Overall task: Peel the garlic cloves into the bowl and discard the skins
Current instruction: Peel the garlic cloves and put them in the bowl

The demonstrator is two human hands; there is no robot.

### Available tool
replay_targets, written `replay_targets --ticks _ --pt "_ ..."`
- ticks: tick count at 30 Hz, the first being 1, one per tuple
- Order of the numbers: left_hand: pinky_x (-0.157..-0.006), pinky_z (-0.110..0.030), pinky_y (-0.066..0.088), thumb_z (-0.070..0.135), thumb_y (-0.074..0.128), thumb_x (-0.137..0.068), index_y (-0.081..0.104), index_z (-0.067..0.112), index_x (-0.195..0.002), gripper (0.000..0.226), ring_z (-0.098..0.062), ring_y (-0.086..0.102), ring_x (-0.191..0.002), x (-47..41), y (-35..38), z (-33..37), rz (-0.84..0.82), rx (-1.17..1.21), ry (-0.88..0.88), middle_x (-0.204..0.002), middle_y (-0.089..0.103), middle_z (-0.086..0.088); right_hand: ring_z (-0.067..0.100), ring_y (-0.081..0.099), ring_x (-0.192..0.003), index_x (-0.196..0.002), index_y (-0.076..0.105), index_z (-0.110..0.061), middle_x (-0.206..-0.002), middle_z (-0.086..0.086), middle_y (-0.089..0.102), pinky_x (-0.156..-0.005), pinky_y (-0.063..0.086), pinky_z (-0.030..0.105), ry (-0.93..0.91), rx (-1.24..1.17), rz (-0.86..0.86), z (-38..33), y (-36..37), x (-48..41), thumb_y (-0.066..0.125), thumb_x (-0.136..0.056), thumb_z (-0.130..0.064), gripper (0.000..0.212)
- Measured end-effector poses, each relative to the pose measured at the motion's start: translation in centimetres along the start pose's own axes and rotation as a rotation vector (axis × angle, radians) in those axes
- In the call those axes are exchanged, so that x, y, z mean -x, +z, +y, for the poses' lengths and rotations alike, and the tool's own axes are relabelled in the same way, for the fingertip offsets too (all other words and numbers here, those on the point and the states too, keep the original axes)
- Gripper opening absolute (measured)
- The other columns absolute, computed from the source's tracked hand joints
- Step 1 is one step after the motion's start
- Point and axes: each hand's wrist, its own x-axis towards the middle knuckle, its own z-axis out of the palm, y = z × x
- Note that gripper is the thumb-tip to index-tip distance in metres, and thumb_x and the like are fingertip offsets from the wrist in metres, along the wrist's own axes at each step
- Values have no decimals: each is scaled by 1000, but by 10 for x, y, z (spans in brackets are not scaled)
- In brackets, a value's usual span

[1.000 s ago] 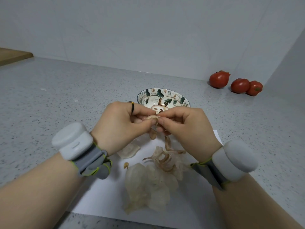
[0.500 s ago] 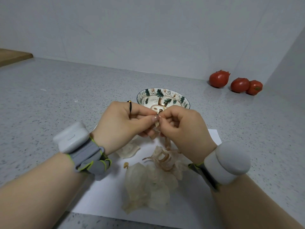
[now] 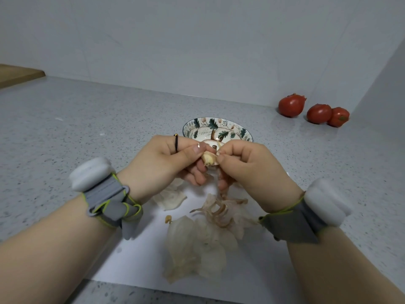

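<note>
A pale garlic clove is held above the paper, between both hands. My left hand pinches it with thumb and fingers from the left. My right hand pinches its right side, where a bit of skin shows. Just behind the hands stands the leaf-patterned bowl, with something pale inside that the fingers mostly hide. A heap of papery garlic skins and a dried stalk lie on the white paper sheet below the hands.
Three red tomatoes sit at the back right near the wall. A wooden board lies at the far left edge. Both wrists carry grey straps with white sensor pods. The grey speckled counter extends all around.
The hands have drawn slightly apart and the clove now shows bare and yellowish between the fingertips, where before it was covered by the fingers.
</note>
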Motion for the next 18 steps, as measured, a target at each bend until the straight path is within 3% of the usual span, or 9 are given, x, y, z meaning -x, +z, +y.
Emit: replay_targets --ticks 3,6,8,10,13,15,18 --pt "-42 -15 47 16 50 -75 63 14 -80 14 -8 56 -38 0 1 -1 7 69 -14 -45 59 -1 7 48 -34 -58 49 -8 -39 -4 49 -40 42 18 42 -66 -19 -1 0 0 45 -85 3 29" --pt "-40 -16 47 12 54 -81 60 23 -86 13 -8 54 -36 -2 2 -4 116 -55 46 -44 60 0 9 47 -35 -57 50 -6 -41 -3 49 -38 41 19 66 -104 -25 0 2 0 45 -85 2 30" --pt "-42 -15 46 16 62 -76 62 26 -77 11 -5 53 -37 -4 0 -7 204 -169 133 -46 61 5 11 46 -35 -55 49 -7 -42 0 50 -39 40 20 74 -113 -22 1 3 0 45 -84 2 31" --pt "-52 -11 47 25 70 -72 66 32 -64 11 0 56 -51 -5 -4 -11 268 -286 229 -57 65 17 11 46 -35 -55 49 -6 -41 0 49 -39 40 20 79 -119 -14 1 4 0 45 -84 2 31" --pt "-65 -3 39 42 60 -74 66 39 -56 20 9 56 -72 -4 -5 -11 258 -431 288 -71 62 31 9 45 -34 -56 47 -3 -42 2 47 -38 39 19 68 -128 8 0 3 0 44 -84 4 29" --pt "-66 0 37 46 56 -75 65 41 -53 25 12 56 -73 -2 -3 -9 234 -419 275 -70 62 32 8 45 -34 -56 47 -3 -41 2 47 -38 40 19 57 -112 17 -1 3 0 44 -84 4 30" --pt "-63 -1 37 50 71 -59 65 40 -57 11 9 56 -68 -1 -1 -6 215 -430 253 -67 63 30 7 45 -34 -57 48 -5 -39 -3 48 -38 41 19 56 -89 25 -1 3 1 46 -84 4 28"
